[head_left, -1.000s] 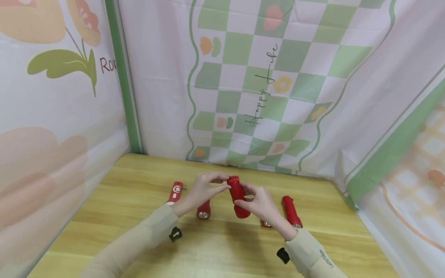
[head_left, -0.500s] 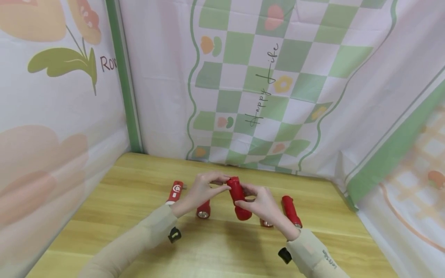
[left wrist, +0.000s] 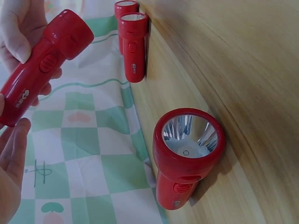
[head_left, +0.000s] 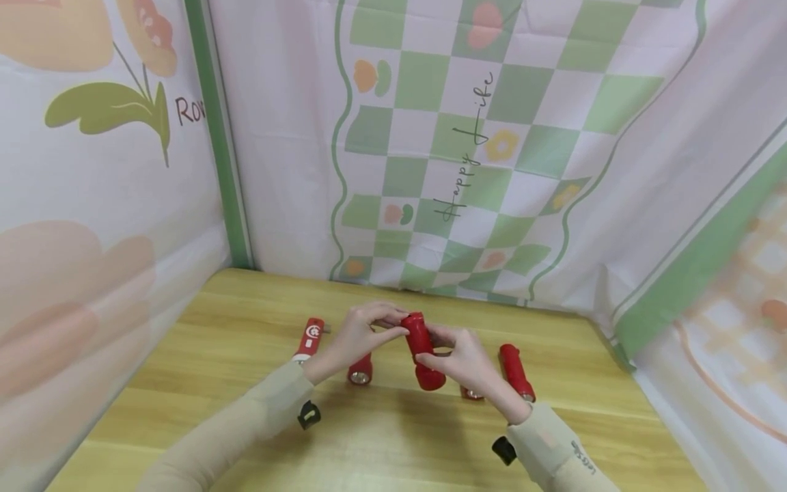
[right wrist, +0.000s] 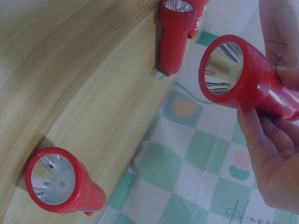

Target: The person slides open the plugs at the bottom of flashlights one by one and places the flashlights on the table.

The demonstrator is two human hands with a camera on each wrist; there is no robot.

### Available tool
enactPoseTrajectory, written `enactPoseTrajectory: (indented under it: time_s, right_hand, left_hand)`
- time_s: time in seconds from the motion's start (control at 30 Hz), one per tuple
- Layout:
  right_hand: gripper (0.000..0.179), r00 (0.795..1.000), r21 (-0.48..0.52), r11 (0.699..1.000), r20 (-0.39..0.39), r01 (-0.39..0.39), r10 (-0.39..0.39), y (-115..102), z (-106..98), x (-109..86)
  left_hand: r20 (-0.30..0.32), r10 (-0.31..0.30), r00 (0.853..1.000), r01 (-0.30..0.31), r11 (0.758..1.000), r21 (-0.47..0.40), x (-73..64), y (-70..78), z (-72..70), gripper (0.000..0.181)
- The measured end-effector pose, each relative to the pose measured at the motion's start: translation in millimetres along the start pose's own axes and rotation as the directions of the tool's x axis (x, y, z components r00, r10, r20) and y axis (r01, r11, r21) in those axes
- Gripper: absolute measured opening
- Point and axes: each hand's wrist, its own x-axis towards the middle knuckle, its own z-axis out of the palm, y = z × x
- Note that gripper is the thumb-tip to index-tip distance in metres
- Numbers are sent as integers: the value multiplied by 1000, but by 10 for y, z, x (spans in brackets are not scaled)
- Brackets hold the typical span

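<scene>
Both hands hold a red flashlight [head_left: 418, 338] above the middle of the table, its lens end tilted down toward the person. My left hand [head_left: 359, 335] pinches the tail end between thumb and fingers. Around the body near the head, the right hand [head_left: 461, 355] curls its thumb and fingers. In the left wrist view the slide switch and white print on the held flashlight [left wrist: 44, 65] show. Its reflector faces the camera in the right wrist view, where the flashlight head [right wrist: 233, 72] sits by the right hand's fingers.
Several more red flashlights lie on the wooden table [head_left: 369, 444]: one with a white logo [head_left: 310, 338] at left, another [head_left: 361, 369] partly behind the left hand, a third [head_left: 472, 394] mostly hidden by the right wrist, and one [head_left: 516, 372] at right. Printed cloth [head_left: 455, 171] hangs behind.
The held flashlight's lens end has swung slightly to the right and down, the right hand moving a little with it. The left hand keeps its pinch.
</scene>
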Motion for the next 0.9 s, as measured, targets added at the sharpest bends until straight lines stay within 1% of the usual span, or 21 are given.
enactPoseTrajectory:
  time_s: [0.2, 0.27, 0.37, 0.5, 0.7, 0.9]
  right_hand:
    - [50, 1000, -52, 999, -3, 16, -16, 7, -3, 7]
    - [50, 1000, -51, 998, -2, 23, -24, 8, -3, 7]
    - [50, 1000, -31, 999, -7, 10, -11, 5, 5, 5]
    - [51, 1000, -22, 1000, -6, -4, 4, 6, 23, 1]
    - [51, 1000, -11, 1000, -1, 0, 0, 15, 36, 4]
    - [52, 1000, 5, 1000, 0, -2, 2, 21, 37, 18]
  left_hand:
    - [21, -16, 1000, 16, 999, -29, 1, -8, -2, 25]
    - [35, -29, 999, 30, 999, -36, 2, -8, -2, 25]
    - [50, -40, 998, 42, 998, -35, 3, -7, -4, 24]
    - [61, -30, 998, 32, 999, -35, 1, -7, -17, 24]
    - [64, -10, 998, 14, 999, -50, 23, -15, -39, 24]
    - [75, -26, 997, 30, 998, -61, 46, -6, -66, 25]
